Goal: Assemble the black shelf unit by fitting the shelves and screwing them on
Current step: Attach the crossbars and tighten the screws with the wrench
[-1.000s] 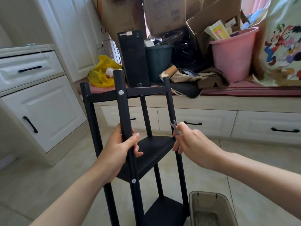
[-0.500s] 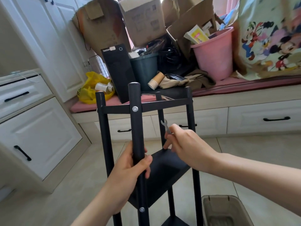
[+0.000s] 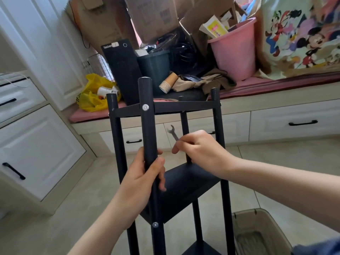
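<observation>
Shifted leftward, right hand (image 3: 200,150) pinches a wrench (image 3: 172,133), left hand (image 3: 143,179) grips the shelf post (image 3: 147,126); pink bucket (image 3: 233,56) holds papers (image 3: 214,27).

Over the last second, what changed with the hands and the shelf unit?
The right hand, pinching the small silver flat wrench, moved left off the right-hand black round post; the wrench head is now left of the rear post, nearer the near front post. Nothing taken or released. The left hand still grips the front post; the black shelves are unchanged.
</observation>
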Demonstrator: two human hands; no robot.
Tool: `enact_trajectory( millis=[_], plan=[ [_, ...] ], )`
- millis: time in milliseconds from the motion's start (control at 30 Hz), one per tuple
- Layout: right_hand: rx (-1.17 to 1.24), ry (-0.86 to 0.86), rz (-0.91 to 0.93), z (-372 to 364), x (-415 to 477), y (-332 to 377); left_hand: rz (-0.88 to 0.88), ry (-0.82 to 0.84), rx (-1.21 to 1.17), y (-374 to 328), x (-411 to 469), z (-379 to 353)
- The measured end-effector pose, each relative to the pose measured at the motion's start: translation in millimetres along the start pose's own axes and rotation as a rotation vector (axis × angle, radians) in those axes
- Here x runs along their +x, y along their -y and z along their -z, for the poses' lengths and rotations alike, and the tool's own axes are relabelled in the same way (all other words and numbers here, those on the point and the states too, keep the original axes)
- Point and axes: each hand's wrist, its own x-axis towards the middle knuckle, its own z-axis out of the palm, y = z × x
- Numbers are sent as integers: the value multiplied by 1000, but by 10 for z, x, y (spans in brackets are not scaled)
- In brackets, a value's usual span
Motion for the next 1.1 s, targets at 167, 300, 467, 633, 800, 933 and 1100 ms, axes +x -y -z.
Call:
enact_trajectory(
  millis=[167, 300, 467, 633, 800, 933, 1100],
  plan=[
    [139, -27, -97, -35, 217, 161, 57, 11, -28, -44, 11, 44],
    [266, 53, -155, -120, 334, 303, 67, 8, -31, -65, 12, 69],
    [281, 120, -191, -185, 323, 295, 32, -4, 15, -42, 47, 91],
    [304, 123, -223, -211, 338, 331, 17, -11, 58, -3, 57, 129],
    [343, 137, -230, -267, 368, 365, 42, -1, 80, 36, 31, 199],
    [330, 169, -179, -288, 381, 402, 50, -23, 142, 46, 23, 215],
    [302, 190, -171, -324, 429, 421, 45, -27, 134, 36, 30, 242]
  ],
)
